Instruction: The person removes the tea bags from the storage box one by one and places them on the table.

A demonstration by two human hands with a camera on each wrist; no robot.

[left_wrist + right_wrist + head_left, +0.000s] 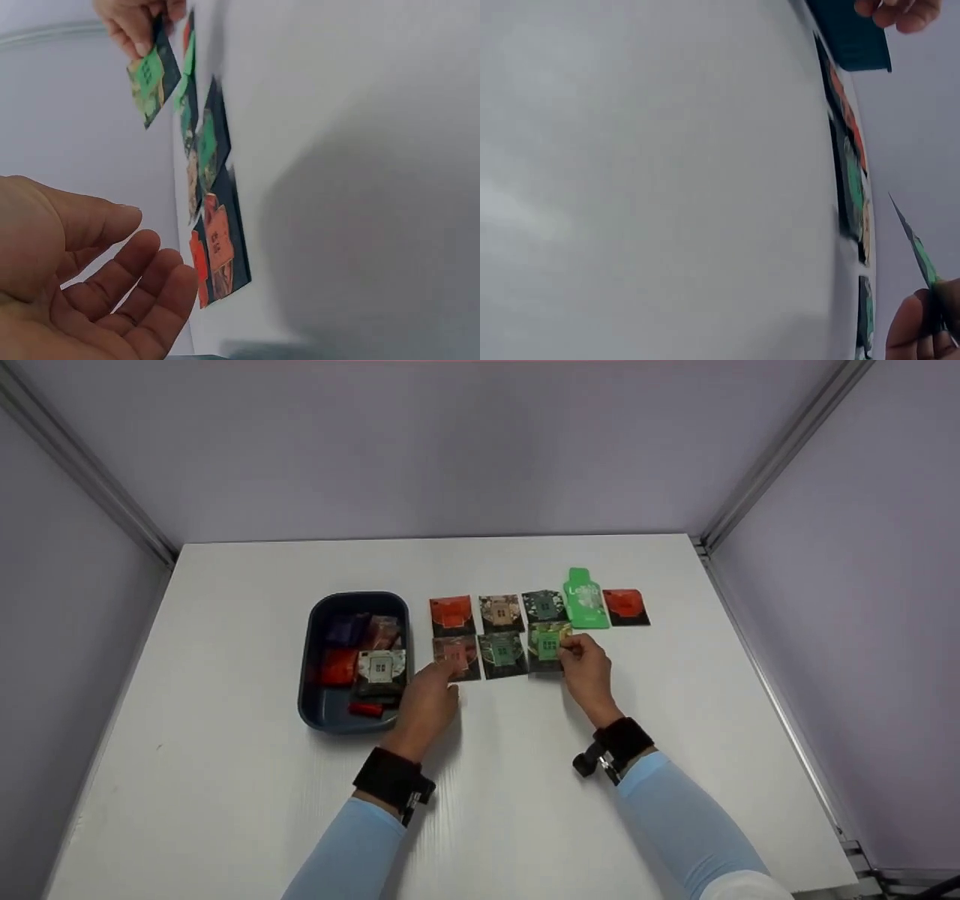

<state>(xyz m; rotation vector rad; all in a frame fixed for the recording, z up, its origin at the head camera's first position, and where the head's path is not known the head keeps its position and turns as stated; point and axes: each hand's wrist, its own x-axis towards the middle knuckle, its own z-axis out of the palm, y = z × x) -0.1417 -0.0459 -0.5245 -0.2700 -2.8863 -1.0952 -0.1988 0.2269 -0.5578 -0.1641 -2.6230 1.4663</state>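
Observation:
My right hand (589, 679) pinches a flat square sachet (547, 647), black with a green label, by its right edge. In the left wrist view this sachet (154, 75) is lifted off the table and tilted. My left hand (429, 699) holds nothing; its fingers are loosely bent in the left wrist view, above the table between the bin and the sachets. Nearest to it lies a sachet with a salmon-red label (461, 656). Beside that one lies a dark sachet with a dull green label (503, 654).
Behind them, a row holds a red-labelled sachet (452, 616), a beige one (501, 613), a dark floral one (545, 606), a green bottle-shaped packet (586, 600) and a red-and-black sachet (626, 607). A dark blue bin (303, 690) with several packets stands at the left.

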